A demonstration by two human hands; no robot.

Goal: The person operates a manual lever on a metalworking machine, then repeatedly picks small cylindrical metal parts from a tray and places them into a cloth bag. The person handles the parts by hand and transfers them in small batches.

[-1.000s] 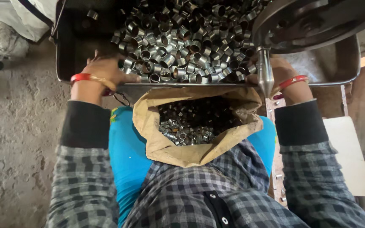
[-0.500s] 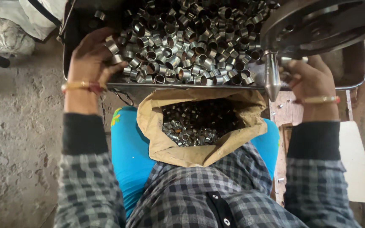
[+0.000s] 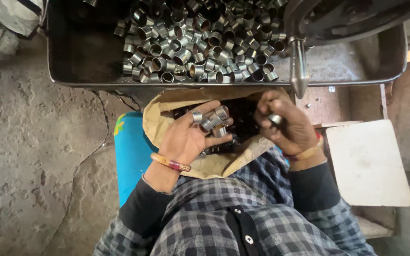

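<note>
Left hand (image 3: 186, 137) palm up over the mouth of a brown paper bag (image 3: 214, 166) resting in the lap. Fingers half curled, loosely cradling short metal rings (image 3: 210, 119): four can be counted, perhaps one more hidden beneath. They lie on the fingertips in a loose row, tipped every which way. One shows its open bore toward the camera; the others lie on their sides, axes roughly across the fingers.

Right hand (image 3: 288, 125) over the bag's right edge, back of hand up, fingers bent inward and pinching one ring (image 3: 275, 118) at thumb and forefinger. Which way its bore faces cannot be made out.

Bag holds a dark heap of the same rings, too shadowed to count.

Above, one metal tray (image 3: 77, 57) carries a large pile of rings (image 3: 200, 42), far too many to count, bores pointing in all directions. A tapered metal spindle (image 3: 298, 68) hangs point-down over the tray's front edge.
</note>
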